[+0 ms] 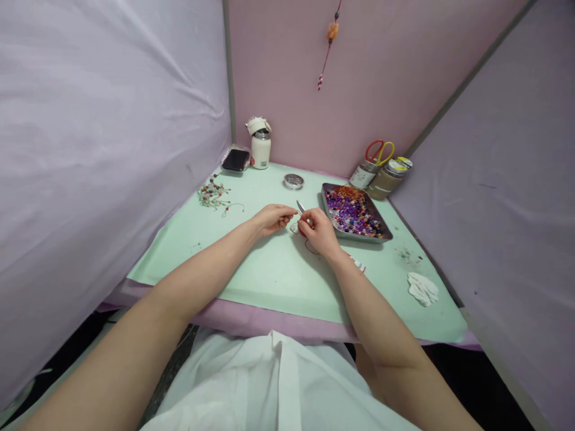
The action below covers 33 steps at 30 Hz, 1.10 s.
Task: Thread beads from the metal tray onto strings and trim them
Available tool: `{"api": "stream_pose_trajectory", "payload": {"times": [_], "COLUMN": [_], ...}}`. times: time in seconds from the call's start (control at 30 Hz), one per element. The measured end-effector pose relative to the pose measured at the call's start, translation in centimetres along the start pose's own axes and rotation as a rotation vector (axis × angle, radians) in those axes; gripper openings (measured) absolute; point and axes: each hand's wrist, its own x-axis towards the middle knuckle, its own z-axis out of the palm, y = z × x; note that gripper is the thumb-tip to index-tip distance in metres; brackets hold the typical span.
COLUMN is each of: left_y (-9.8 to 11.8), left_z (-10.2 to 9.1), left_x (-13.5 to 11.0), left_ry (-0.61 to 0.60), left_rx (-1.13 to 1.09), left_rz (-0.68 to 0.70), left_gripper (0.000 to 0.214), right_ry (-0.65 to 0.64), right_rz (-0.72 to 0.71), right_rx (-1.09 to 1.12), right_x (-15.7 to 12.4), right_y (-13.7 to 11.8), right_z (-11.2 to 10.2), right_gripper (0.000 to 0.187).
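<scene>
My left hand [272, 217] rests on the pale green mat [278, 269], its fingers pinched together on something too small to make out, perhaps a thin thread. My right hand [320, 230] is closed round a small pair of scissors [300, 207] with red handles; the metal blades point up and left toward my left fingertips. A red cord [311, 247] trails under my right hand. Just to the right stands a metal tray [331, 222] filled with purple, red and clear beads [353, 215].
A beaded strand [214, 195] lies at the far left. At the back stand a black case [236, 160], a white flask [260, 146], a small round tin [293, 181] and cans holding scissors [380, 152]. A crumpled white tissue [423, 288] lies at right. Cloth walls enclose the table.
</scene>
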Motion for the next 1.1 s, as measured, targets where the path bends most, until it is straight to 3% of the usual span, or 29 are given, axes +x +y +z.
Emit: {"api": "stream_pose_trajectory", "payload": {"times": [0.37,0.43,0.57,0.73,0.87,0.97,1.1], "left_y": [-0.15,-0.29,-0.72,-0.9,-0.61,-0.42,-0.3], "left_z": [-0.38,-0.37,-0.31,-0.19,-0.13,-0.15,-0.21], "left_x": [0.51,0.39,0.29,0.2,-0.15,-0.3,-0.33], "left_ry": [0.077,0.101,0.151,0.011,-0.06,-0.049,-0.011], "left_rx": [-0.046,0.079,0.54,0.902,0.974,0.913,0.871], "left_rz": [-0.011,0.064,0.264,0.436,0.513,0.575,0.62], "left_gripper": [0.013,0.013,0.014,0.018,0.019,0.018,0.017], "right_ry": [0.019,0.035,0.036,0.027,-0.013,-0.087,-0.151], "right_rz": [-0.131,-0.156,-0.181,-0.178,0.047,0.279,0.438], "right_rx": [-0.146,-0.188,-0.223,-0.204,-0.023,0.278,0.538], "right_x": [0.1,0.08,0.18,0.46,0.48,0.42,0.4], "right_y": [0.72,0.75,0.87,1.08,0.84,0.56,0.63], "right_z": [-0.17,-0.2,-0.34,-0.45,-0.34,-0.27,-0.32], "right_gripper": [0.017,0.017,0.019,0.02,0.018,0.022,0.03]}}
